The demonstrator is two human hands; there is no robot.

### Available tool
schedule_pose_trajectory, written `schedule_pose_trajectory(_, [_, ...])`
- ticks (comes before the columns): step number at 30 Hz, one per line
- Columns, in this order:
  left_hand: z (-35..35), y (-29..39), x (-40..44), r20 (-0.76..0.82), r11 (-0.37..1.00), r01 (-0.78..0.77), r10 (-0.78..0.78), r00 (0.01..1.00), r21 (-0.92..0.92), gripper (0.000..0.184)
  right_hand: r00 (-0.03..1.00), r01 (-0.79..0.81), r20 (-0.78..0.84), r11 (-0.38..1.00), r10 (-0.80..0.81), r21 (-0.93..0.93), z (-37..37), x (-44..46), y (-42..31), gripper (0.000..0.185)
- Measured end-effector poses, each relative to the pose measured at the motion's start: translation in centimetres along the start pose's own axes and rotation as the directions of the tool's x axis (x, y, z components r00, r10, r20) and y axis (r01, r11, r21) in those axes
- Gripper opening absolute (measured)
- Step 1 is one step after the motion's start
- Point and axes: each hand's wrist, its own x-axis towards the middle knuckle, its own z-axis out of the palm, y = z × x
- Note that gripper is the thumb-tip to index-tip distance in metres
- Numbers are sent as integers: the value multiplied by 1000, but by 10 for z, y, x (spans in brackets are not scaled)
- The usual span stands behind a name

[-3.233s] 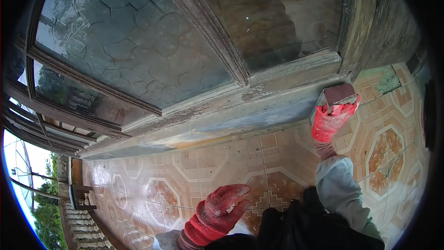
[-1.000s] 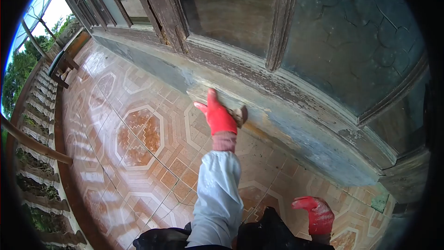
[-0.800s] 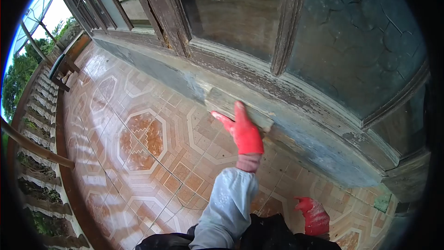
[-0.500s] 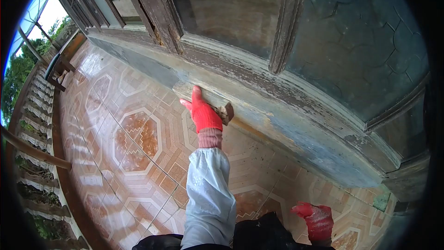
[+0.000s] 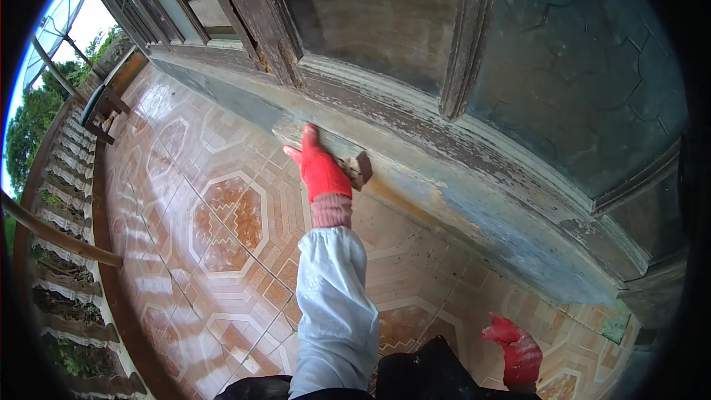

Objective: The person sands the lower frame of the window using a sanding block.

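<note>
My left hand [image 5: 324,172], in a red glove with a pinkish cuff, is closed on a long, worn, flat wooden block [image 5: 291,132]. The block lies against the low wall [image 5: 474,215] below the window frames. A dark brown piece [image 5: 362,169] sticks out at the right side of that hand. Two digits lie along the block; the others are hidden. At the lower right, my right hand [image 5: 516,350], in a dusty red glove, is held above the tiles with its fingers apart and nothing in it.
Weathered window frames [image 5: 470,37] with dark glass rise above the wall. Patterned tiles [image 5: 229,222] cover the floor. Along the left runs a balustrade [image 5: 70,281] with a curved rail [image 5: 59,237]; a dark bench [image 5: 96,111] stands at the upper left.
The block was in my right hand at the wall's right end; now my left hand holds it farther left. The view has turned. Lately the block moved right, then back left along the wall.
</note>
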Motion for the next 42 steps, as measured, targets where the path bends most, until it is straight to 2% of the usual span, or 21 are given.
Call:
schedule_pose_trajectory(1, [-6, -10, 5, -31, 1000, 7, -7, 999, 7, 92, 999, -24, -44, 998, 22, -55, -6, -3, 2, 72])
schedule_pose_trajectory(2, [3, -1, -17, -32, 998, 67, -67, 997, 4, 93, 959, 282, -16, 959, -282, -28, -13, -4, 10, 57])
schedule_pose_trajectory(4, [14, -8, -65, -18, 995, 42, -41, 999, 91, 94, 827, 562, 3, 827, -562, 9, -2, -22, 0, 43])
schedule_pose_trajectory(6, [15, -57, -114, 51, 883, -320, 322, 945, 344, 94, 514, 858, 37, 513, -857, -21, 9, -40, -22, 40])
schedule_pose_trajectory(7, [12, -79, -148, 103, 814, -315, 305, 947, 488, 93, 343, 937, 15, 340, -939, -84, 11, -45, -34, 35])
schedule_pose_trajectory(9, [10, -88, -166, 154, 728, -309, 273, 949, 612, 92, 164, 921, -232, 234, -959, -313, 11, -67, -62, 30])
schedule_pose_trajectory(12, [-1, -68, -103, 154, 835, -362, 327, 932, 414, 92, -87, 725, -596, 360, -798, -587, 47, -147, -122, 36])
schedule_pose_trajectory(13, [-9, -61, -62, 159, 877, -362, 328, 931, 316, 93, -90, 721, -605, 368, -791, -587, 38, -156, -128, 36])
schedule_pose_trajectory(14, [-6, -45, -41, 73, 954, -221, 210, 975, 203, 94, -228, 269, -246, 181, -942, -946, 22, -163, -130, 35])
schedule_pose_trajectory(15, [-4, -29, -20, -14, 994, -87, 88, 996, 64, 94, -137, -254, 160, -122, -977, -960, 5, -166, -126, 35])
schedule_pose_trajectory(18, [11, -14, -36, -119, 997, -58, 63, 991, 48, 93, -132, -267, 238, -197, -962, -943, -42, -138, -115, 43])
schedule_pose_trajectory(19, [15, -17, -61, -55, 995, -76, 80, 995, 64, 93, -22, -337, 275, -252, -961, -907, -54, -132, -112, 47])
schedule_pose_trajectory(20, [16, -28, -88, 3, 992, -94, 94, 996, 80, 94, -23, -329, 283, -260, -959, -908, -52, -127, -112, 47])
schedule_pose_trajectory(22, [20, -59, -135, 52, 850, -292, 300, 953, 439, 94, 13, -113, -25, 23, -1000, -993, -46, -114, -113, 50])
schedule_pose_trajectory(25, [6, -71, -127, 160, 730, -412, 391, 906, 545, 96, -65, -197, 56, -42, -996, -979, -54, -105, -109, 53])
schedule_pose_trajectory(29, [8, -6, -20, -8, 997, -74, 74, 997, -8, 90, -51, -149, 104, -95, -993, -984, -44, -114, -113, 54])
schedule_pose_trajectory(32, [-16, -6, 47, -62, 994, 36, -29, 998, 104, 89, -117, -197, 54, -30, -992, -980, -43, -110, -117, 55])
schedule_pose_trajectory(34, [8, -5, -33, 21, 998, -43, 42, 999, 35, 91, -113, -180, 57, -36, -992, -983, -44, -107, -116, 56])
schedule_pose_trajectory(36, [11, -42, -93, 119, 934, -283, 263, 958, 219, 94, -90, -146, 45, -32, -995, -989, -50, -106, -112, 55])
schedule_pose_trajectory(38, [2, -93, -163, 219, 675, -419, 365, 905, 608, 93, -74, -112, 38, -29, -997, -993, -46, -102, -110, 54])
schedule_pose_trajectory(42, [10, -69, -140, 152, 826, -379, 348, 925, 417, 93, -113, -196, 41, -19, -993, -980, -44, -104, -115, 54])
